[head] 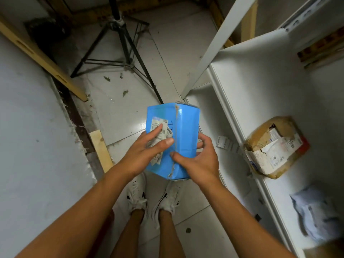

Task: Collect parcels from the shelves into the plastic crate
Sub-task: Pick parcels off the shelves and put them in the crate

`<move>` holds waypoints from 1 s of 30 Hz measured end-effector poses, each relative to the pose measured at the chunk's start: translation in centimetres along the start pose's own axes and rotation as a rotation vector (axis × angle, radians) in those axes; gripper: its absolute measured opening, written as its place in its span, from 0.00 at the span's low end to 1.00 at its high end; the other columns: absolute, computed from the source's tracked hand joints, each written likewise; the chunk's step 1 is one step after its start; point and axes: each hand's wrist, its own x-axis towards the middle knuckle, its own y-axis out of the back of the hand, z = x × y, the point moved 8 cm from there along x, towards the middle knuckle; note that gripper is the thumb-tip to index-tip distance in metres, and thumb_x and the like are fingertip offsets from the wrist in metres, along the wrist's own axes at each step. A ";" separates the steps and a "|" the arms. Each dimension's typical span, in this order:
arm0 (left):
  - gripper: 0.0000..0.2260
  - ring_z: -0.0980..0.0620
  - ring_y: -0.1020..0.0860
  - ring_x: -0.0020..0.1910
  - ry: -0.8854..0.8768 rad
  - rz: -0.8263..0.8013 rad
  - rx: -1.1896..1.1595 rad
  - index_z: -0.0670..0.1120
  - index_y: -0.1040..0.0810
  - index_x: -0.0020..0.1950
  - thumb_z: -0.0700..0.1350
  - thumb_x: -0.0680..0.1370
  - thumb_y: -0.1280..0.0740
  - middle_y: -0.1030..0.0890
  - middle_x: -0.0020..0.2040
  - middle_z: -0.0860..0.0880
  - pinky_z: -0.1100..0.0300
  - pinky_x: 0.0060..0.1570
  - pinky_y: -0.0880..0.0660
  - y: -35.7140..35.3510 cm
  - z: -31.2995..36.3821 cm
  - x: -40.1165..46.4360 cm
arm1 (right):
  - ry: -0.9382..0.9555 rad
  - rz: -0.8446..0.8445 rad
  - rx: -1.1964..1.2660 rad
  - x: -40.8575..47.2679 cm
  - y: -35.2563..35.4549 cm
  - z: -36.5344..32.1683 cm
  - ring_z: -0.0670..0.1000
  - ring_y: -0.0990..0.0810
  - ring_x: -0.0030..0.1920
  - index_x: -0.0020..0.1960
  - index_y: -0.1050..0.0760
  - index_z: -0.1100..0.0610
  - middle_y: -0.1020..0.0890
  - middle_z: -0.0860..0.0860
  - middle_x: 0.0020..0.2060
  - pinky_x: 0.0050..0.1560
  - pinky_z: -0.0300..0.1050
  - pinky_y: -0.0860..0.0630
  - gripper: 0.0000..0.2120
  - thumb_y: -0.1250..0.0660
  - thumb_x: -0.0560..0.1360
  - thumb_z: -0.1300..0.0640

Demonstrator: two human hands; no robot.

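A blue box parcel (pixel 184 127) with torn white labels is held in front of me over the floor, between both hands. My left hand (pixel 147 151) lies on its labelled left face with the fingers stretched out. My right hand (pixel 197 161) grips its lower right side, thumb on the taped seam and fingers curled round the far edge. On the white shelf (pixel 242 81) to the right sit a brown taped parcel (pixel 275 148) and a pale blue-grey bag parcel (pixel 316 215). No plastic crate is in view.
A black tripod (pixel 122 45) stands on the tiled floor ahead. A white shelf surface (pixel 28 127) with wooden strips fills the left. My feet in white shoes (pixel 154 198) stand in the narrow aisle between the shelves.
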 end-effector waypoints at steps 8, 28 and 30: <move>0.28 0.53 0.16 0.53 0.025 0.143 -0.220 0.55 0.23 0.65 0.51 0.67 0.20 0.15 0.56 0.53 0.57 0.46 0.18 0.2 -0.6 0.2 | 0.301 -0.185 -0.199 -2.8 -3.9 -1.5 0.42 0.24 0.59 0.76 0.36 0.43 0.26 0.41 0.62 0.58 0.39 0.22 0.44 0.19 0.64 0.48; 0.16 0.45 0.16 0.31 0.641 -0.056 -0.562 0.44 0.16 0.41 0.54 0.76 0.36 0.16 0.36 0.43 0.54 0.32 0.18 1.6 -7.4 1.4 | -0.568 -0.652 0.604 1.9 -4.9 3.1 0.52 0.14 0.40 0.57 0.18 0.55 0.15 0.54 0.44 0.42 0.47 0.16 0.29 0.42 0.78 0.32; 0.17 0.46 0.17 0.27 0.724 -0.010 -0.632 0.41 0.16 0.40 0.53 0.76 0.34 0.16 0.34 0.41 0.56 0.23 0.21 1.8 -8.0 1.0 | -0.544 -0.576 0.567 2.6 -4.8 3.2 0.52 0.15 0.37 0.68 0.26 0.60 0.15 0.57 0.45 0.35 0.44 0.18 0.35 0.39 0.77 0.32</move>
